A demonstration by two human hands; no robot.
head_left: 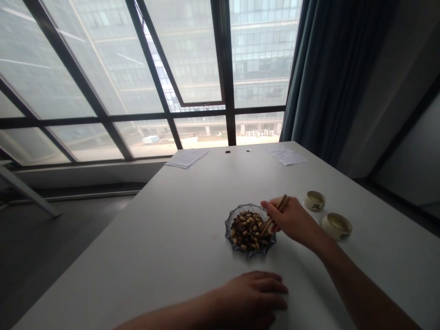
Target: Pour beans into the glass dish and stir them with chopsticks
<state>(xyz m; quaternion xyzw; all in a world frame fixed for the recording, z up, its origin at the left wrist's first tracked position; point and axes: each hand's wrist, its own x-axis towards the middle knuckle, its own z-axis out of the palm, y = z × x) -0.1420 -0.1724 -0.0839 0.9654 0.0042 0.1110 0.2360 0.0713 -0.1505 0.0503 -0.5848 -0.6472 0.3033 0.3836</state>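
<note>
My right hand (290, 217) grips a pair of wooden chopsticks (283, 203), whose lower ends reach into a scalloped clear glass bowl (228, 229). Inside the bowl lies a mix of what look like pale-shelled nuts (248, 227) and small dark pieces. The fingers of that hand partly cover the bowl's right rim. Nearer to me, my left hand (252, 295) rests palm down on the table, fingers stretched out, holding nothing. It is apart from the bowl.
Two small cream cups (315, 200) (337, 226) with dark markings stand right of my right hand. White papers (188, 158) (288, 156) lie at both far corners of the white table (178, 229). Beyond are large windows (192, 50) and a blue curtain (323, 82).
</note>
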